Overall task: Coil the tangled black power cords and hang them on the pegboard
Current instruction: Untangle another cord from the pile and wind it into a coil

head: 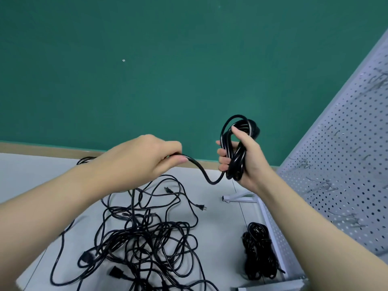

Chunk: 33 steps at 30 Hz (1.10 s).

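Black loops of a coiled cord (237, 150) are gripped in the right hand (243, 158), raised before the green wall (147, 70). Its loose strand (201, 171) is pinched by the left hand (142, 158). Tangled cords (142, 238) lie on the table (218, 227); 1 finished bundle (258, 250) rests beside the pegboard (340, 164).

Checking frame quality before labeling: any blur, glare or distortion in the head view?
Head view: wide-angle bending shows along the white perforated metal pegboard; its wire hooks look smeared. Glare streaks the glossy black coiled cord in the right hand. Light is even and soft, shadows faint on the grey table.
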Each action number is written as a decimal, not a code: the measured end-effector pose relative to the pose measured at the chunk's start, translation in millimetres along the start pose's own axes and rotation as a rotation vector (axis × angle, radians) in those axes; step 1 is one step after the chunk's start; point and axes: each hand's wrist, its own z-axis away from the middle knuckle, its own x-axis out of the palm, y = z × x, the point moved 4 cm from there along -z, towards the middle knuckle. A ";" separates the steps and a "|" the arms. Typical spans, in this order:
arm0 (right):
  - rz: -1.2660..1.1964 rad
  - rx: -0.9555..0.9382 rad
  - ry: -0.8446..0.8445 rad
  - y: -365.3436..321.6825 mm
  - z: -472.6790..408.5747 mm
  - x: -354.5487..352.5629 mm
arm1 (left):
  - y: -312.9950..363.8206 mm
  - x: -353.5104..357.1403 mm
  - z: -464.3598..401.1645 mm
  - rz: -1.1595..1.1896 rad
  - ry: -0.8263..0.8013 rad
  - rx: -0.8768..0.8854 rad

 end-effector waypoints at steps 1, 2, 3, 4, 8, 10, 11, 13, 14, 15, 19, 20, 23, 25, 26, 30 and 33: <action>0.045 0.023 -0.018 3.7 1.9 7.2 | 6.4 -3.4 -1.7 0.016 0.028 0.024; 0.095 0.046 -0.043 7.8 3.7 14.6 | 11.8 -4.4 -3.5 0.049 0.054 0.053; 0.150 0.069 -0.075 12.4 5.8 22.4 | 16.5 -4.2 -4.8 0.089 0.074 0.080; 0.204 0.088 -0.124 17.4 8.3 30.5 | 19.9 -2.7 -6.1 0.128 0.086 0.097; 0.266 0.168 -0.343 35.1 20.0 61.1 | 21.3 3.9 -13.1 0.219 0.121 0.062; 0.232 0.250 -0.439 38.2 25.8 69.6 | 17.7 4.5 -16.3 0.237 0.147 0.045; 0.220 0.304 -0.493 39.0 28.0 71.2 | 16.2 4.8 -17.1 0.234 0.165 0.050; 0.227 0.401 -0.588 39.6 32.6 69.9 | 14.3 5.8 -17.0 0.213 0.202 0.075; 0.233 0.445 -0.626 40.7 34.3 67.3 | 14.2 6.7 -16.5 0.197 0.215 0.083; 0.232 0.493 -0.658 42.6 36.1 64.6 | 14.7 7.8 -15.9 0.181 0.227 0.079; 0.242 0.664 -0.811 53.4 45.8 60.9 | 12.3 12.2 -15.1 0.209 0.162 -0.045; 0.244 0.689 -0.848 55.5 48.5 61.6 | 10.4 13.5 -15.7 0.243 0.132 -0.058; 0.205 0.693 -0.890 58.4 52.0 63.7 | 7.3 18.9 -17.7 0.309 0.077 -0.006; 0.200 0.666 -0.872 57.0 51.3 63.3 | 7.5 24.7 -18.5 0.294 0.049 0.034; 0.206 0.654 -0.863 56.1 50.9 62.8 | 8.6 26.6 -18.6 0.288 0.024 0.033; 0.204 0.645 -0.870 55.8 50.7 63.7 | 4.9 33.7 -16.9 0.233 -0.121 -0.081; 0.202 0.661 -0.904 58.2 52.8 64.6 | -3.1 37.2 -18.4 0.237 -0.187 -0.170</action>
